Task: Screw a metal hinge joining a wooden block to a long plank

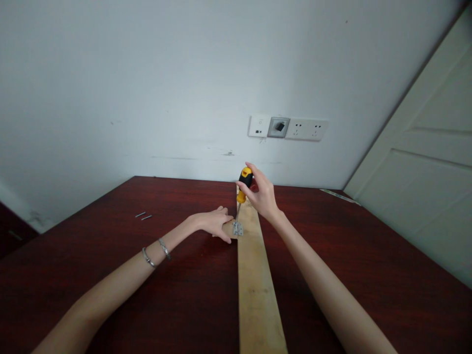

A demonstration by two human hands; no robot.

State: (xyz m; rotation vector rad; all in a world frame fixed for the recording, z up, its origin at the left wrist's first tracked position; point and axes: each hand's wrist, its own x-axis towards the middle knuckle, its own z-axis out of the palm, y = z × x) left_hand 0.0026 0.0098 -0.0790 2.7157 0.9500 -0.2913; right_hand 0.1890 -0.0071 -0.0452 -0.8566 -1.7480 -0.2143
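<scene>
Holding a screwdriver (245, 183) in the right hand (262, 196), grip clamped round the yellow-and-black handle, above the far end of the plank (256, 285). Standing it near upright, long axis running top to bottom, handle uppermost and tilting slightly right, tip pointing down at the hinge (238, 228) on the plank's left edge. Pressing the left hand (216, 222) flat just left of the plank, grip apart, fingers extended over a small wood piece (227, 230), fingertips just beside the hinge. Wearing two bangles (157, 251) on the left forearm. Noting the plank lying lengthwise on the dark red surface (110, 255), pointing away towards the wall. Noting two screws (143, 216) lying well left of the plank, apart from both hands. Noting wall sockets (287, 128) beyond the plank's far end, and a white door (424, 162) right of the plank.
</scene>
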